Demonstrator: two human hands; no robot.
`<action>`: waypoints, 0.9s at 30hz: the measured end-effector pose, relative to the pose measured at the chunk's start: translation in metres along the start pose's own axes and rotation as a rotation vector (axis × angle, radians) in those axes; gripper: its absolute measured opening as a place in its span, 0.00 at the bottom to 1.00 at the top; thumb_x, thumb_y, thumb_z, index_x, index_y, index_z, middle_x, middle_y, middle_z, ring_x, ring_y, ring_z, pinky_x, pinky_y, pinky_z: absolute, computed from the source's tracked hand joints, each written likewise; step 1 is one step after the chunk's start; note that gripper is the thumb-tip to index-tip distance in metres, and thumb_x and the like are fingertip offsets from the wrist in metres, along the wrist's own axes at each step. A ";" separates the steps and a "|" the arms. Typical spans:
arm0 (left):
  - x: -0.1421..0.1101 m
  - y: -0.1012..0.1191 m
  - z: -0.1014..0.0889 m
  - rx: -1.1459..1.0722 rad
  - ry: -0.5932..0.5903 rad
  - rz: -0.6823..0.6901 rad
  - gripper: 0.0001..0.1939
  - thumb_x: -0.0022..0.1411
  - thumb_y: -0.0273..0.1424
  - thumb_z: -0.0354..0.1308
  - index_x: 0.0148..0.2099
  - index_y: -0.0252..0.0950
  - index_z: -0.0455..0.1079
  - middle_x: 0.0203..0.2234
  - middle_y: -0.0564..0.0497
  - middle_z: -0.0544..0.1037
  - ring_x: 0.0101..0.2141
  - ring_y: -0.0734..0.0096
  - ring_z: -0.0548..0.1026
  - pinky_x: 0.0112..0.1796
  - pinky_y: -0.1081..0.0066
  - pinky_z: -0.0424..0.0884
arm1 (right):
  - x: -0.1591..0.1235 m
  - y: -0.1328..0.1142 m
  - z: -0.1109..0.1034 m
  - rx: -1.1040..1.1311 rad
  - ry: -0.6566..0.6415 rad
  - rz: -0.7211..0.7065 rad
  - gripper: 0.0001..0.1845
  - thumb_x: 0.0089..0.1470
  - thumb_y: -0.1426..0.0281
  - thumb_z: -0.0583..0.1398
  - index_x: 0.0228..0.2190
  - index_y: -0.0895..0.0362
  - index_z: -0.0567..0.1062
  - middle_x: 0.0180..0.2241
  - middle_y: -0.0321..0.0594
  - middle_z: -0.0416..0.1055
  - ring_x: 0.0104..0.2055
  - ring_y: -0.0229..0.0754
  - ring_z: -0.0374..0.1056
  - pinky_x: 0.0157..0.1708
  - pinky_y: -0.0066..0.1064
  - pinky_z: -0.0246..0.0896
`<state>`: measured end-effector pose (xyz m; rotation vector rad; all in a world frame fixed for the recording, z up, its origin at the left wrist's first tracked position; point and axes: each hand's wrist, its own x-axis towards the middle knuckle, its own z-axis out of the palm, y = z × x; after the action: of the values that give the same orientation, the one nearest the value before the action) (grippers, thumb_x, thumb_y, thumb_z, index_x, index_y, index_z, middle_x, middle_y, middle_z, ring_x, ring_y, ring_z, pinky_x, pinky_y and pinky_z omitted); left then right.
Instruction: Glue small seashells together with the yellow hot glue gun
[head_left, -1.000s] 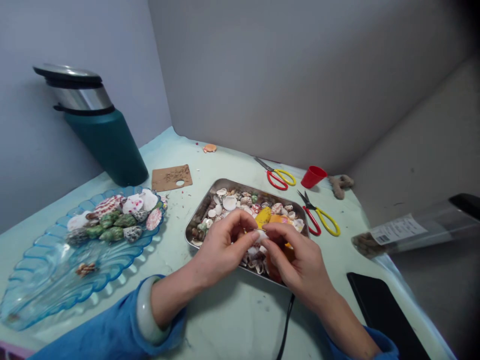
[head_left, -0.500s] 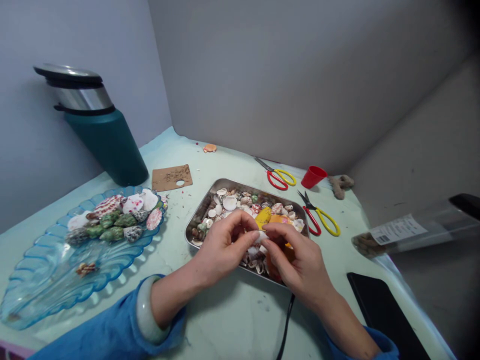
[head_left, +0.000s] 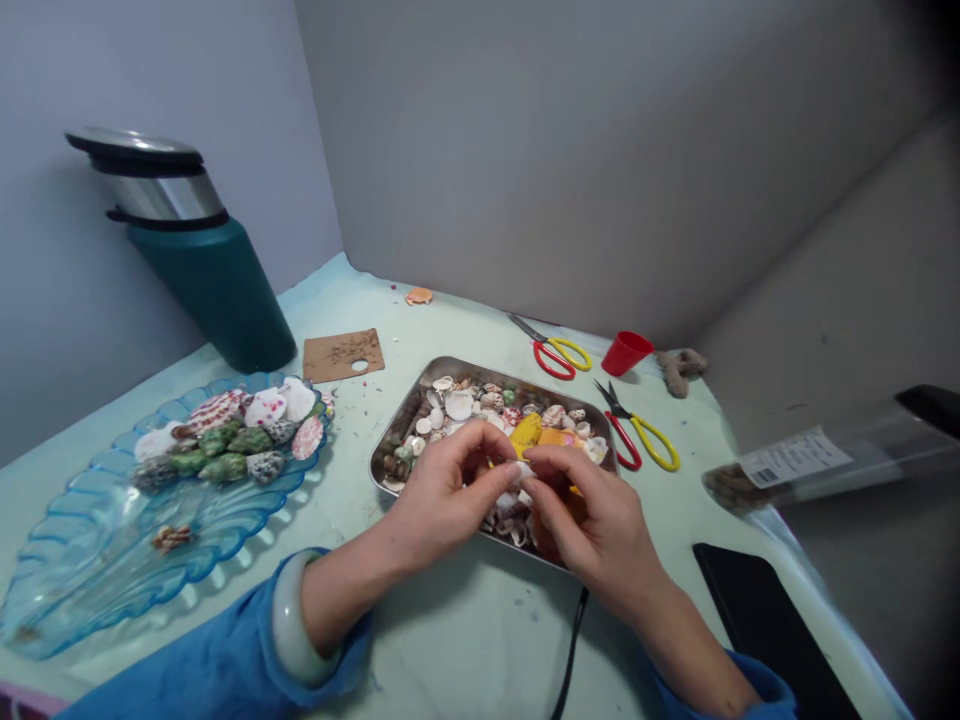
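Observation:
Both of my hands meet over the near half of a metal tray (head_left: 386, 425) filled with seashells (head_left: 459, 404). My left hand (head_left: 454, 490) pinches a small white shell-like piece (head_left: 520, 474) between thumb and forefinger. From the other side, the thumb and fingertips of my right hand (head_left: 592, 515) close on the same piece. Fingertips cover most of it, so its exact shape is hidden. Just beyond the fingers, a yellow piece (head_left: 527, 432) and an orange piece (head_left: 556, 438) lie among the shells.
To the left, a blue scalloped dish (head_left: 97, 540) holds shells and green pieces near a teal bottle (head_left: 217, 290). Two pairs of scissors (head_left: 643, 440), a red cup (head_left: 627, 352) and a clear bag (head_left: 795, 465) are right. A black phone-like slab (head_left: 765, 620) lies near the right edge.
Hardly anything differs. Both hands stay in the same place with the white piece between them, and the fingertips shift only very slightly.

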<state>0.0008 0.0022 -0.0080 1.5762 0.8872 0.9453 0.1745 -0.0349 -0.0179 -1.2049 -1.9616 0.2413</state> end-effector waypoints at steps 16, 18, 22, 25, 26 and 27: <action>0.000 0.001 0.001 -0.002 -0.001 0.001 0.07 0.60 0.32 0.57 0.35 0.33 0.67 0.26 0.54 0.69 0.23 0.80 0.65 0.24 0.76 0.63 | -0.003 0.002 0.001 0.021 -0.016 0.027 0.08 0.58 0.74 0.57 0.42 0.55 0.69 0.33 0.36 0.73 0.32 0.35 0.70 0.33 0.26 0.63; 0.000 0.001 0.001 0.006 0.000 0.003 0.07 0.60 0.32 0.57 0.35 0.33 0.67 0.26 0.54 0.70 0.23 0.79 0.66 0.25 0.75 0.63 | -0.003 0.002 0.001 0.017 -0.011 0.023 0.08 0.58 0.73 0.57 0.42 0.55 0.69 0.32 0.36 0.73 0.31 0.35 0.70 0.32 0.26 0.63; 0.000 0.000 0.000 0.016 -0.002 0.004 0.07 0.60 0.33 0.57 0.38 0.33 0.67 0.27 0.53 0.70 0.23 0.79 0.66 0.25 0.75 0.64 | -0.001 0.002 0.001 0.009 -0.015 0.020 0.08 0.58 0.73 0.56 0.41 0.55 0.69 0.32 0.36 0.73 0.31 0.35 0.69 0.32 0.26 0.63; 0.000 -0.001 0.000 0.002 -0.007 0.001 0.07 0.60 0.32 0.57 0.37 0.33 0.67 0.26 0.54 0.70 0.23 0.79 0.66 0.25 0.75 0.63 | 0.000 0.001 0.001 -0.003 -0.003 0.006 0.08 0.58 0.73 0.56 0.41 0.55 0.69 0.32 0.36 0.73 0.31 0.35 0.69 0.32 0.26 0.63; 0.001 -0.001 0.000 -0.004 -0.007 0.001 0.07 0.60 0.32 0.57 0.36 0.33 0.67 0.26 0.54 0.69 0.23 0.79 0.66 0.25 0.75 0.63 | 0.001 0.001 0.001 -0.007 0.002 0.002 0.08 0.58 0.73 0.57 0.41 0.55 0.69 0.32 0.35 0.73 0.31 0.35 0.69 0.32 0.26 0.63; 0.001 0.000 0.000 -0.007 -0.008 0.002 0.06 0.60 0.32 0.57 0.36 0.33 0.67 0.26 0.54 0.69 0.23 0.79 0.66 0.25 0.75 0.63 | 0.001 0.001 0.001 -0.011 0.005 -0.004 0.08 0.58 0.73 0.57 0.41 0.55 0.69 0.32 0.35 0.73 0.31 0.34 0.69 0.32 0.26 0.63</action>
<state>0.0014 0.0027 -0.0084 1.5736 0.8760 0.9422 0.1746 -0.0334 -0.0186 -1.2076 -1.9630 0.2257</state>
